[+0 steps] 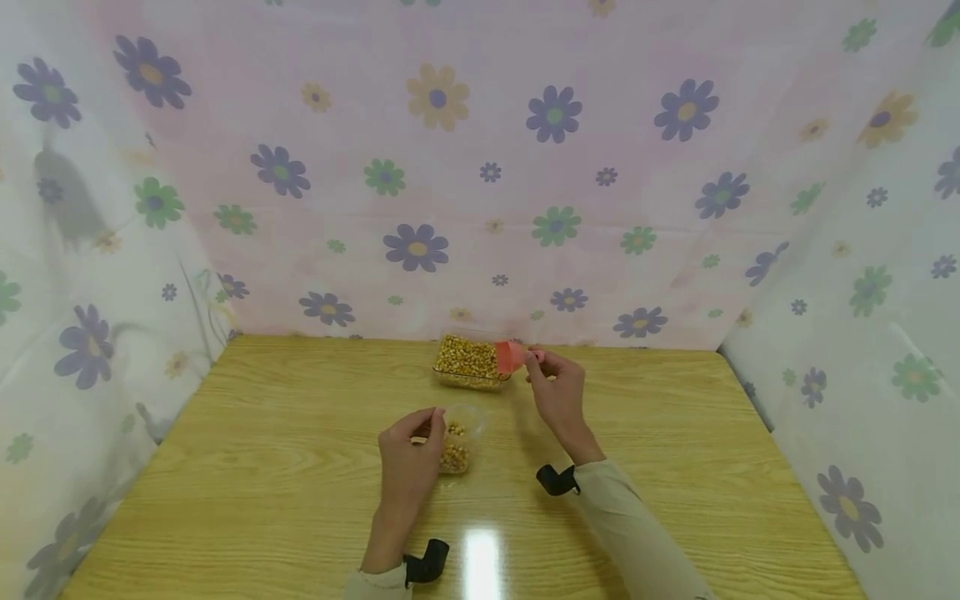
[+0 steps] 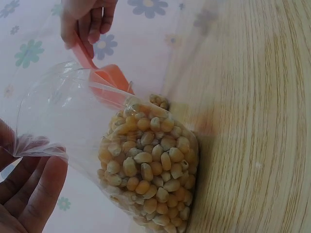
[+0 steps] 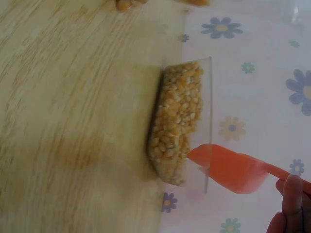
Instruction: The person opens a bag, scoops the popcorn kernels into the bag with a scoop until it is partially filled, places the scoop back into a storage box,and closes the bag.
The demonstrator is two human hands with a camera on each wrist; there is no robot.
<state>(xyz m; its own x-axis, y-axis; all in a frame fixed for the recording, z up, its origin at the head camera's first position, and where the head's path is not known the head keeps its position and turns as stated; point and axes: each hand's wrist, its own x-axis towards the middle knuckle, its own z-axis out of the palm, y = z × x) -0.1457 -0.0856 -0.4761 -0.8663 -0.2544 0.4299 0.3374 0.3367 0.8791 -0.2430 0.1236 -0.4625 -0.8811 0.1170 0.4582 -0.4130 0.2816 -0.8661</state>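
Observation:
My right hand (image 1: 558, 392) grips the handle of an orange-pink scoop (image 1: 512, 357). In the right wrist view the scoop (image 3: 233, 167) tips its front edge over the rim of a clear rectangular container (image 3: 209, 97), right at the corn kernels (image 3: 175, 111) inside. My left hand (image 1: 411, 458) pinches the gathered top of a clear plastic bag (image 2: 53, 111) between thumb and fingers. Corn kernels (image 2: 150, 170) fill the lower part of that bag, which stands on the table in front of the container.
The wood-grain table (image 1: 300, 450) carries both the bag and the container (image 1: 471, 379). A flower-printed cloth (image 1: 480, 167) rises behind the table and along both sides. Black wrist mounts (image 1: 426, 562) sit at both cuffs.

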